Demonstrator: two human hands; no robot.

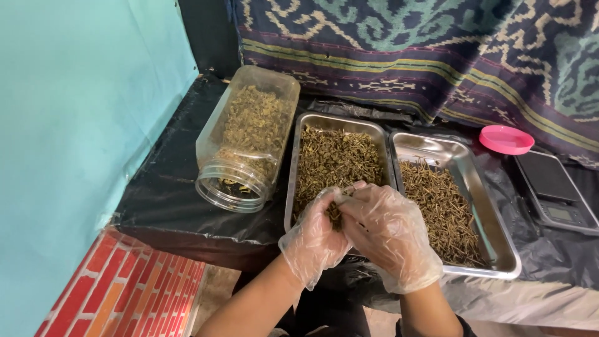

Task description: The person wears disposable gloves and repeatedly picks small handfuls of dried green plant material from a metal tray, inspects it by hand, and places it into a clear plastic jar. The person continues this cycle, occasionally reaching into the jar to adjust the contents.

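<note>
Over the near end of the left tray [299, 187], both hands meet, each in a thin clear plastic glove. The left hand [314, 236] is curled shut around a small clump of dried herb [335, 215], dark brownish-green bits showing between the 2 hands. The right hand [390, 234] is closed too, its fingertips [349, 190] pinching at the top of that same clump, so the 2 hands touch each other around it.

That tray, a steel one, holds a bed of the same mixed, crumbly herb. Just beside it on the right sits a 2nd steel tray [499, 243], touching or nearly so, with a heap of straighter, twig-like pieces [440, 209] along its near half; its far end is bare metal. Left of the trays a clear plastic jar [246, 134] lies on its side, mouth toward the person, still part full of herb. A pink lid [506, 139] and a small dark scale [555, 190] stand to the far right. All of it rests on a counter [168, 187] covered in black plastic sheet, with patterned cloth hanging behind.

The herb looks very light, dry and brittle, likely to crumble or shed if squeezed. Gloves will slip a little on it, so a gentle fingertip pinch on single stems, with the loose clump cupped in the other palm over the tray, seems the safest hold.
</note>
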